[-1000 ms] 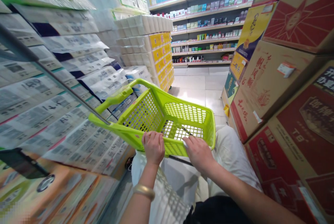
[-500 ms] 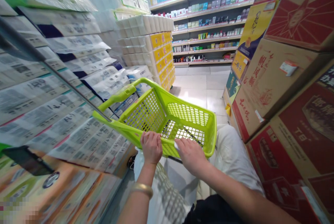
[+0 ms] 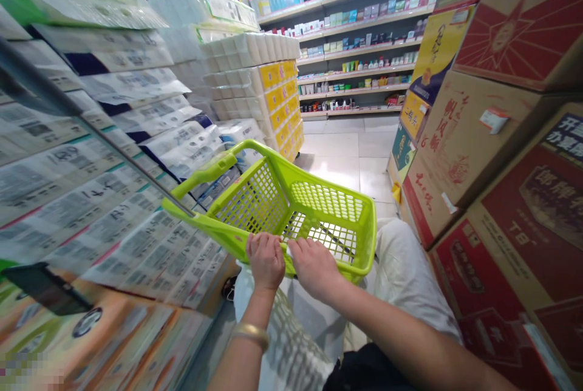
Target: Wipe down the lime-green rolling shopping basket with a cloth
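Note:
A lime-green plastic shopping basket [image 3: 346, 203] rests tilted on my lap, with its long handle [image 3: 204, 171] sticking out to the left. My left hand [image 3: 265, 259] curls over the near rim of the basket, fingers closed on it. A gold bangle [image 3: 250, 333] sits on that wrist. My right hand [image 3: 314, 268] lies right beside it on the same rim, fingers bent over the edge; something white shows under its fingertips, too small to name. The basket's mesh bottom shows nothing inside.
Stacked packs of tissue and toilet paper [image 3: 113, 136] fill the left side. Piled cardboard cartons [image 3: 492, 136] in red and brown wall the right. A tiled aisle [image 3: 346, 154] runs ahead to shelves of small goods [image 3: 364, 45].
My right hand has slid left along the basket rim until it sits next to my left hand. The basket has shifted slightly.

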`<state>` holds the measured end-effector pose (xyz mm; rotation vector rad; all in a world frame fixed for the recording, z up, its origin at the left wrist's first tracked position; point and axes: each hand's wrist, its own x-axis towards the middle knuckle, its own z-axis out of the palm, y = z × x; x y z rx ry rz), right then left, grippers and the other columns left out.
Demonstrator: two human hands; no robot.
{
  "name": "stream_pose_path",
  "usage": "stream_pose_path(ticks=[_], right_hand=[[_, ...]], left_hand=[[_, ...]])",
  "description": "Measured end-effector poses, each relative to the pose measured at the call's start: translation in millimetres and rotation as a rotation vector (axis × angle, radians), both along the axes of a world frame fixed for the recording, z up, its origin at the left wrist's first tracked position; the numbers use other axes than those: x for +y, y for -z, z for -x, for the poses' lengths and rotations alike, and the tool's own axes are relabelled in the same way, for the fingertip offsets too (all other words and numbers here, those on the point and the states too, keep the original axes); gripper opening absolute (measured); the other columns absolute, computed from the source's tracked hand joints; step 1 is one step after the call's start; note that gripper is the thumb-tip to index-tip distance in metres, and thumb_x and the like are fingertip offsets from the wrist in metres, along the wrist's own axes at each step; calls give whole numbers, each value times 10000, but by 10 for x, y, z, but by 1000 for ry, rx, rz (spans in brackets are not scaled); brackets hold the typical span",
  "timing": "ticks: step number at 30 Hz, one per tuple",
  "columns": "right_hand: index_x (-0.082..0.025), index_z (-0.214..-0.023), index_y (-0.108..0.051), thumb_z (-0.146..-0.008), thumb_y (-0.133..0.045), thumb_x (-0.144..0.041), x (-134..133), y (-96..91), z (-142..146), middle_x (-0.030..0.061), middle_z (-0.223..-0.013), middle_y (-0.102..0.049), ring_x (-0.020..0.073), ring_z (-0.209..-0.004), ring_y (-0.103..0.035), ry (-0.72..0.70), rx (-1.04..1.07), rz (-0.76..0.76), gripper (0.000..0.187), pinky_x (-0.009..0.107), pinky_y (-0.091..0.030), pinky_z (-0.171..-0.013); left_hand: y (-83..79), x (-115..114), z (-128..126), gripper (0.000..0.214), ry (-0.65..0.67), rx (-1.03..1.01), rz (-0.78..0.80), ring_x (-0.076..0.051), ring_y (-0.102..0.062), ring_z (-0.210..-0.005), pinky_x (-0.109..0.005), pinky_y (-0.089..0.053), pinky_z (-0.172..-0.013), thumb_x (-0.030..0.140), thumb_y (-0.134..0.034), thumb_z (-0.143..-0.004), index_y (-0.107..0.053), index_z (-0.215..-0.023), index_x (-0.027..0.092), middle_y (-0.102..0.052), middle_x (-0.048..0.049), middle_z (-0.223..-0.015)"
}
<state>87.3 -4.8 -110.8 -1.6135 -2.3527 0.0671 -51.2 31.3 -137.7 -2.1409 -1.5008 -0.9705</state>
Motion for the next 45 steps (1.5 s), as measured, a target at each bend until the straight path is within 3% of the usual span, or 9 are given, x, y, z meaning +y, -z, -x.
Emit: stream_pose_path(ticks=[9, 15, 19, 29, 34, 39, 42, 45], right_hand=[[-199, -1271, -512, -920, -484, -185, -421, 296, -516, 87, -1055, -629, 200, -906, -564, 106, 28, -144, 352, 327, -411, -801], [-158, -1231, -536, -913, -455, -157, -179, 101, -195, 99, -1019, -628, 226, -915, -572, 80, -14, -6, 328, 355, -434, -794], [-152, -1257, -506, -919, -425, -146, -28, 21, 2, 96, -1025, -623, 224, -900, -575, 17, -17, -17, 349, 351, -443, -774], [-195, -1290, -513, -911, -465, -165, -495, 343, -624, 84, -1064, -627, 208, -907, -553, 77, 13, -180, 383, 338, -406, -815], [-190, -1257, -543, -915, -462, -180, -377, 242, -438, 88, -1019, -631, 217, -895, -555, 144, -17, -92, 351, 338, -412, -801], [-176, -1263, -525, -934, -420, -174, -106, 85, -73, 104, -1036, -622, 224, -915, -558, 71, -36, -35, 346, 351, -428, -803], [-171, -1308, -487, -937, -415, -181, -121, 109, -104, 110, -1055, -614, 225, -919, -553, 29, -35, -66, 378, 355, -429, -809], [-182, -1326, -474, -928, -428, -177, -277, 211, -330, 107, -1086, -609, 220, -921, -547, 17, -13, -127, 401, 352, -421, -824]], left_hand=[[66, -11, -29, 275, 22, -74, 30, -258, -507, -1003, -483, -260, -1050, 191, -379, -905, -633, -804, 209, -617, -82, -836], [42, 5, -48, 282, 25, -54, 21, -254, -495, -988, -466, -277, -1044, 183, -366, -904, -622, -789, 204, -607, -85, -810], [30, 9, -28, 287, 14, -27, 14, -251, -496, -996, -454, -281, -1048, 190, -364, -913, -620, -785, 200, -613, -84, -813], [98, -19, -66, 283, 24, -69, 21, -249, -495, -1010, -460, -268, -1065, 191, -365, -908, -623, -794, 206, -610, -79, -830], [98, -9, -105, 281, 16, -100, 43, -255, -490, -1035, -472, -263, -1072, 187, -365, -899, -630, -806, 205, -611, -83, -845], [80, 7, -91, 284, 6, -72, 36, -252, -489, -1031, -458, -265, -1078, 180, -362, -903, -629, -811, 196, -617, -83, -831], [82, 6, -64, 277, 21, -57, 48, -250, -491, -1024, -455, -265, -1073, 186, -367, -902, -631, -818, 202, -623, -79, -838], [100, -4, -55, 277, 30, -51, 51, -253, -493, -1022, -461, -263, -1067, 200, -365, -899, -630, -816, 211, -622, -73, -836]])
